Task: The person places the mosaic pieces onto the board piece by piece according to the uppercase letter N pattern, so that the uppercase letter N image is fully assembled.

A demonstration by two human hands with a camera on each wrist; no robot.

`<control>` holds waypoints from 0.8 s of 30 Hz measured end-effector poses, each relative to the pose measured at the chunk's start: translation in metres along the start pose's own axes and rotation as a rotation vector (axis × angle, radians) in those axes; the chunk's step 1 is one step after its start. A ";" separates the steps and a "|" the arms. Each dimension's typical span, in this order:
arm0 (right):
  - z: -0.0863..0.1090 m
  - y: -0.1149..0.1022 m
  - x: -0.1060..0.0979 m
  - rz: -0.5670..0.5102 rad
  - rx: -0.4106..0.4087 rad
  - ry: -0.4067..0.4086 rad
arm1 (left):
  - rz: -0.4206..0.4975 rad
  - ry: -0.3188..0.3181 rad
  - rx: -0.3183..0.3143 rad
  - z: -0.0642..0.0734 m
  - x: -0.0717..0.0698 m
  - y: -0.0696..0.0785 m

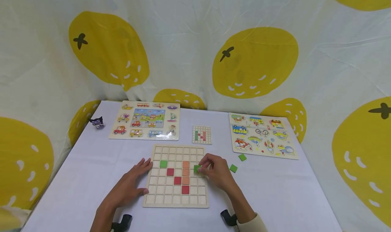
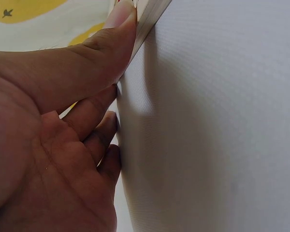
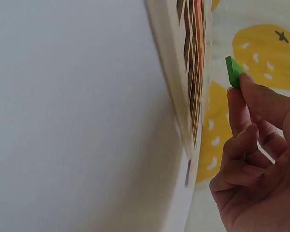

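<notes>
A wooden grid board point(image 1: 160, 190) lies on the white table. In its cells sit a green tile point(image 1: 163, 164), three red tiles point(image 1: 177, 180) in a diagonal, and three orange tiles point(image 1: 185, 172) in a column. My right hand point(image 1: 217, 171) pinches a green square tile point(image 3: 233, 72) between thumb and finger, raised above the board's right part. Along the board's left edge rests my left hand point(image 1: 126, 188), fingers spread and thumb touching the side. In the left wrist view the left hand's thumb point(image 2: 99, 60) lies against the board's edge.
Two loose green tiles point(image 1: 233, 168) lie right of the board. Behind it is a small pattern card point(image 1: 201, 135) with a coloured grid. Vehicle picture puzzles stand at the back left point(image 1: 144, 137) and right point(image 1: 264, 135). A small dark figure point(image 1: 97, 122) sits far left.
</notes>
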State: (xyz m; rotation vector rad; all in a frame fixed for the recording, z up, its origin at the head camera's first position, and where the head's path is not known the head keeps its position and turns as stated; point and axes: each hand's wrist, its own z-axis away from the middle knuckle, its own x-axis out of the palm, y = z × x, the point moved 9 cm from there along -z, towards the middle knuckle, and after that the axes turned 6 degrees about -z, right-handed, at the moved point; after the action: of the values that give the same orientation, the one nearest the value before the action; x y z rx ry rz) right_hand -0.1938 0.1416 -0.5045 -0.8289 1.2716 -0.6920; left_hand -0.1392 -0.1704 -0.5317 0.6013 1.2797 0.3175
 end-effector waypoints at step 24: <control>-0.011 -0.055 0.087 0.061 -0.010 -0.049 | 0.017 -0.009 0.000 0.001 0.000 0.000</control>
State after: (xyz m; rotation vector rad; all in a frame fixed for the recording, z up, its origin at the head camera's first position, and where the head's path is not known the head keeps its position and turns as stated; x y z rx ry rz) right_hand -0.1892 0.0386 -0.5052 -0.8081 1.2518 -0.6134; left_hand -0.1383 -0.1707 -0.5316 0.6140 1.2662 0.3285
